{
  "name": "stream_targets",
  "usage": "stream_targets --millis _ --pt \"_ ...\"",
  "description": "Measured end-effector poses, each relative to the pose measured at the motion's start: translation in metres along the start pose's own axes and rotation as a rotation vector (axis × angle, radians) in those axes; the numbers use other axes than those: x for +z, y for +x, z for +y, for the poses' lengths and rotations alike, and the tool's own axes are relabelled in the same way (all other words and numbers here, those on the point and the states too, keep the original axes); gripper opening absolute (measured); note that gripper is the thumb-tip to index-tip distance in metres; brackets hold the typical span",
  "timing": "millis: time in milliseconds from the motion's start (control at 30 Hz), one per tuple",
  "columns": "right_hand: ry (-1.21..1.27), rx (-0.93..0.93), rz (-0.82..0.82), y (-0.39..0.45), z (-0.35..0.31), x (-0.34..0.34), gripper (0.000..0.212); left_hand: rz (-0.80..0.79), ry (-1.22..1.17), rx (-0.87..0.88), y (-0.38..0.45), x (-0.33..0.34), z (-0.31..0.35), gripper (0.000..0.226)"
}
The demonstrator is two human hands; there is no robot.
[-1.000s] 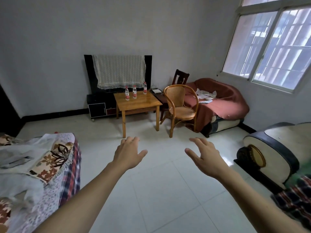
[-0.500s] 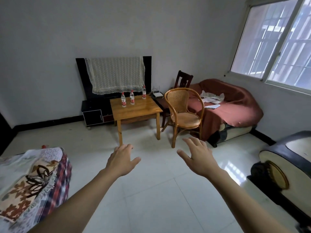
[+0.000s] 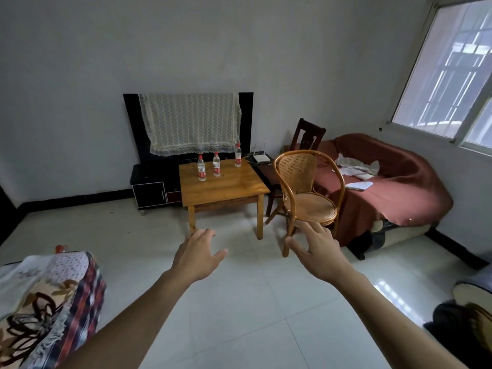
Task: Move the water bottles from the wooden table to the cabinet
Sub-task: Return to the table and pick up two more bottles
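Observation:
Three clear water bottles with red labels stand upright on the far half of the wooden table (image 3: 226, 187): a left bottle (image 3: 201, 168), a middle bottle (image 3: 216, 164) and a right bottle (image 3: 238, 155) near the back corner. Behind the table sits a low black cabinet (image 3: 149, 186) under a screen draped with a lace cloth. My left hand (image 3: 198, 253) and my right hand (image 3: 315, 253) are stretched out in front of me over the floor, fingers relaxed, holding nothing, well short of the table.
A rattan chair (image 3: 306, 193) stands right of the table, a dark wooden chair (image 3: 307, 135) behind it. A red-covered sofa (image 3: 386, 182) lines the right wall. A patterned covered seat (image 3: 45, 302) is at my lower left. White tiled floor (image 3: 239, 302) lies between me and the table.
The table, bottles and chair have grown larger and nearer as the view moved forward. Both hands stay stretched out and empty.

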State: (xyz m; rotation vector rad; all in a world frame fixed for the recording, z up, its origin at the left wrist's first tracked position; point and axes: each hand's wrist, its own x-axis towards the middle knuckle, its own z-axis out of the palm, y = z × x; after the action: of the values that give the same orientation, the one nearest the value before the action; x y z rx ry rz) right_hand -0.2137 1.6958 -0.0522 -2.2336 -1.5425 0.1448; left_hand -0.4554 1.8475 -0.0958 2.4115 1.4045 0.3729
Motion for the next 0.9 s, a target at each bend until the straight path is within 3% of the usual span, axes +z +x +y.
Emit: stream_targets --millis 500,900 --pt "-0.012 0.005 -0.068 0.240 -0.050 0.056 0.062 -0.008 -0.063 -0.006 0.241 -0.014 -0.091 0.064" --pt "0.085 -0.023 -0.075 0.439 -0.003 0.097 0.057 -0.030 -0.010 -0.046 0.427 0.008 -0.096 0.063"
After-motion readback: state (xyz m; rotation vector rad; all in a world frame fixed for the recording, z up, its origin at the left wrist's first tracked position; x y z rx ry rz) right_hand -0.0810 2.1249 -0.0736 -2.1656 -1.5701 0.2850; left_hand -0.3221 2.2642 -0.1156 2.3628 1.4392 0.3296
